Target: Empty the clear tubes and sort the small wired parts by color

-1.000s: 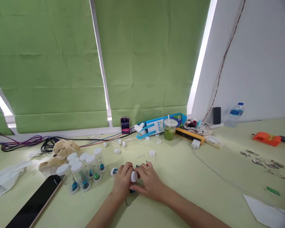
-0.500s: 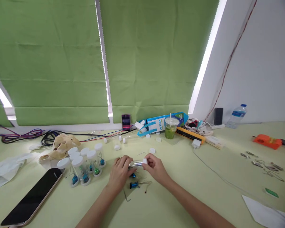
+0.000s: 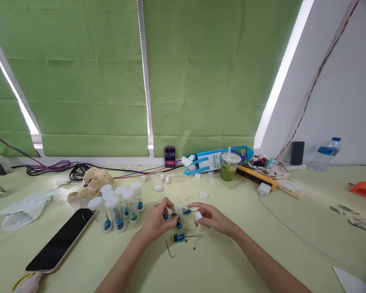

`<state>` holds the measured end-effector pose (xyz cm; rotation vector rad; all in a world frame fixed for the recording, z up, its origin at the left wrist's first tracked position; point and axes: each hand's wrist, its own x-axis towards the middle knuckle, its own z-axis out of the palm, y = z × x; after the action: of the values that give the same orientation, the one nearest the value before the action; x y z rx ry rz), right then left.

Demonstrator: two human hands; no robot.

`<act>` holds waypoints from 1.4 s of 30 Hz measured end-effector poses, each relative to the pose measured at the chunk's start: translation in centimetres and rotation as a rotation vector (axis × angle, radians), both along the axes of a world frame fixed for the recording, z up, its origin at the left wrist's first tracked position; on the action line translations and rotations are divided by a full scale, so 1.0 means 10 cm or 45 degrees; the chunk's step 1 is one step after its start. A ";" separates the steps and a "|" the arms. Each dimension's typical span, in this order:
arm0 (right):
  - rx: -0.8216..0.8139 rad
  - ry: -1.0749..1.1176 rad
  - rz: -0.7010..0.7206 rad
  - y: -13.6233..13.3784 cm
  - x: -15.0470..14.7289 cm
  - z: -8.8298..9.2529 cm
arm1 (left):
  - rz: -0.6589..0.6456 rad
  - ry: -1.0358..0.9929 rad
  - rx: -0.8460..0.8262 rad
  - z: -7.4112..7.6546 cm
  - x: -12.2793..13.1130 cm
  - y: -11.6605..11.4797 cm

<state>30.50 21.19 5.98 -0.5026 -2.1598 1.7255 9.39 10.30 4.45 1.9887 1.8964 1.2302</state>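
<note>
My left hand (image 3: 157,221) is closed on a clear plastic tube (image 3: 178,211), held low over the table. A white cap (image 3: 198,217) is pinched in my right hand (image 3: 215,219), apart from the tube's end. Small blue metal parts (image 3: 179,237) with thin metal rods lie below and between my hands; some are partly hidden by the fingers and tube. An L-shaped hex key (image 3: 169,249) rests nearer to me. Left of my left hand stand several upright clear tubes (image 3: 112,215) with white caps, holding blue parts and one green part.
A loose white cap (image 3: 203,195) lies beyond my right hand. Farther back are a cup of green drink (image 3: 229,167), a blue carrier bag (image 3: 209,160) and a yellow-black strip (image 3: 253,176). A large phone (image 3: 61,240) lies left; a white cable (image 3: 288,224) runs right.
The white cap has come off the tube and moved right in my right hand. My left hand keeps the tube. The view has turned slightly left.
</note>
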 end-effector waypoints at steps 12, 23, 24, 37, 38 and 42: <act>-0.390 -0.242 0.025 0.13 0.00 -0.17 | -0.331 -0.102 0.025 0.13 -0.06 -0.01; -0.370 -0.387 0.176 0.20 0.11 -0.15 | -0.015 0.151 0.086 0.27 -0.31 -0.14; -0.382 -0.390 0.218 0.21 0.13 -0.13 | 0.006 0.163 0.127 0.30 -0.32 -0.15; -0.005 0.125 -0.497 0.43 0.32 -0.01 | 0.322 0.514 0.341 0.00 -0.26 0.06; 0.124 0.095 -0.679 0.47 0.32 -0.04 | 0.376 0.602 0.305 -0.07 -0.27 0.09; 0.427 -0.090 -1.082 0.62 0.38 -0.08 | 0.305 0.830 0.177 -0.34 -0.30 0.15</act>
<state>34.29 27.43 5.22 -1.1722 -1.8002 0.8772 6.40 11.82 1.03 2.5202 2.4487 0.8252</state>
